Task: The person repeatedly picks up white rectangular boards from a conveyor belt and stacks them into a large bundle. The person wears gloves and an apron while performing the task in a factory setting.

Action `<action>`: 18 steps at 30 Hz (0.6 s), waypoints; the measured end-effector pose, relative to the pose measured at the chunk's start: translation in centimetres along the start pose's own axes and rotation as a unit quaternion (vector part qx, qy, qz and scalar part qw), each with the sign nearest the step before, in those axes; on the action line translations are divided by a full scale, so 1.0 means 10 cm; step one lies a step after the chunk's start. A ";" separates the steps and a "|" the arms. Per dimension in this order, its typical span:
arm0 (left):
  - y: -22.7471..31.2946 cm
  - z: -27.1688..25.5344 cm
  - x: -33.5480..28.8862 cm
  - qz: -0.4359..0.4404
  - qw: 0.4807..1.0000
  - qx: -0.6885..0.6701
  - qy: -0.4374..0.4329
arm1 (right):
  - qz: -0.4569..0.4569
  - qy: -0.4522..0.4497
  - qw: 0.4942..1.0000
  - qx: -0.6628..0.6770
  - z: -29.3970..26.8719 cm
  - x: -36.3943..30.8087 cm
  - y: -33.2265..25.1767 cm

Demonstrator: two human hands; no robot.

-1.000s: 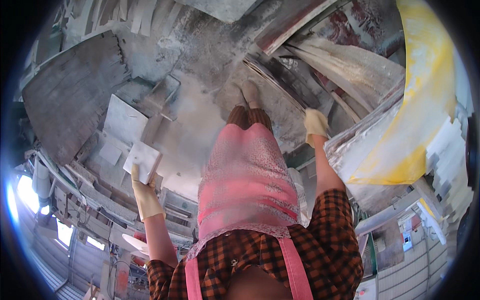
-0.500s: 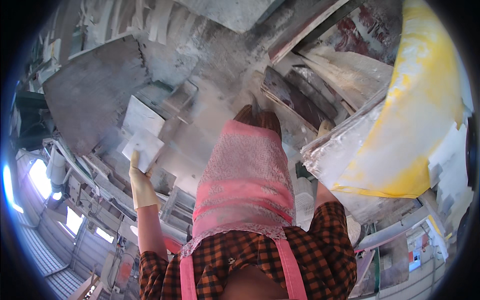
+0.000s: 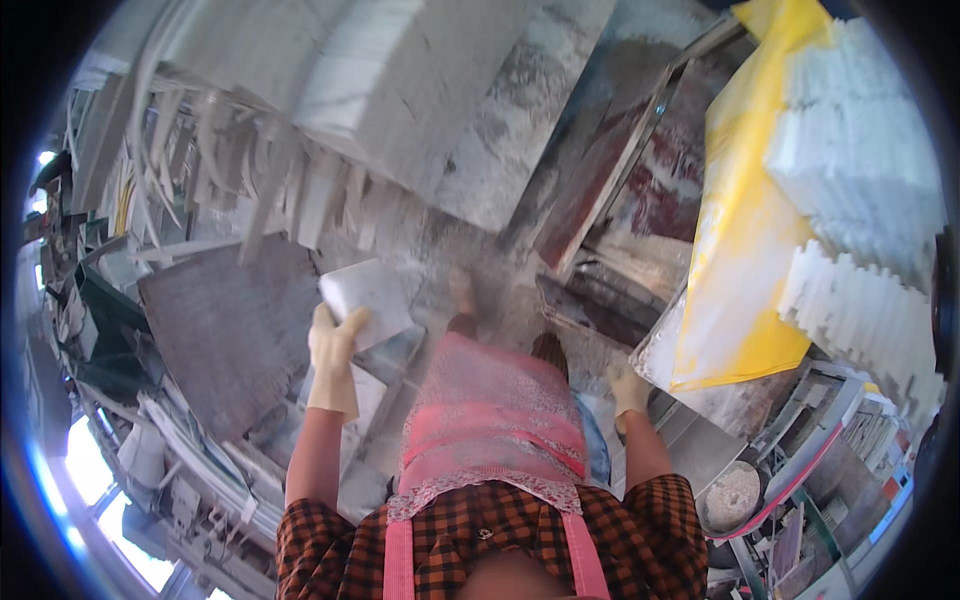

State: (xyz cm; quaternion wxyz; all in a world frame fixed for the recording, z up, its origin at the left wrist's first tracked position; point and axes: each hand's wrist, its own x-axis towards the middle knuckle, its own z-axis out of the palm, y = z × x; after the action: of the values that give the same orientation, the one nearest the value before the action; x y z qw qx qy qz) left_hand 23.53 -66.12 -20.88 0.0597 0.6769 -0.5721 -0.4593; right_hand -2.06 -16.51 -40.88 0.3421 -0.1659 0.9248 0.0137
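Observation:
My left hand (image 3: 333, 350), in a cream rubber glove, grips a square white slab (image 3: 372, 298) by its near left edge. The thumb lies over the slab's upper face, and the slab is held out in front of me, over the floor. Hanging by my right side, my right hand (image 3: 628, 388) wears a matching glove. Its fingers are loosely extended and a little blurred, with nothing seen in them. Close beside it is the lower left corner of a stack covered by a yellow and white sheet (image 3: 745, 310).
A large grey-brown board (image 3: 235, 330) leans at the left. Ahead stands a big whitish block (image 3: 400, 90) with hanging strips beside it. White ridged pieces (image 3: 850, 170) are stacked at the right. Reddish dark slabs (image 3: 600, 310) lean near the stack; a round pale tub (image 3: 733, 497) is lower right.
My view has swung to the right and forward. The left hand still holds the slab, now farther ahead and away from the white box. More of the right hand shows beside the stack.

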 end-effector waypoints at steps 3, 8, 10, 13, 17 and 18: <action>0.59 0.01 0.27 0.064 0.978 0.195 -0.047 | -0.059 -0.039 0.967 0.245 -0.28 -0.17 -1.04; 1.85 0.02 0.34 0.213 0.959 0.166 -0.090 | -0.252 -0.041 0.884 0.393 -1.23 0.01 -2.85; 2.39 -0.01 0.33 0.279 0.940 0.170 -0.096 | -0.365 0.092 0.844 0.382 -1.77 0.07 -3.28; 3.21 -0.14 0.33 0.348 0.914 0.185 -0.098 | -0.329 0.112 0.835 0.426 -2.56 0.12 -3.63; 4.14 -0.37 0.34 0.459 0.858 0.221 -0.057 | -0.270 0.147 0.802 0.512 -3.30 0.15 -3.70; 4.36 -0.41 0.35 0.493 0.837 0.236 -0.038 | -0.247 0.153 0.792 0.537 -3.44 0.22 -3.72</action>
State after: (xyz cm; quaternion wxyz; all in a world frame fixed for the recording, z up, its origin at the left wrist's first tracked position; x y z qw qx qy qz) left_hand -5.26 -85.61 5.92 0.0949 0.2811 -0.9228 -0.2457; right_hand -13.47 -57.03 -12.66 0.2220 -0.1782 0.7511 -0.5957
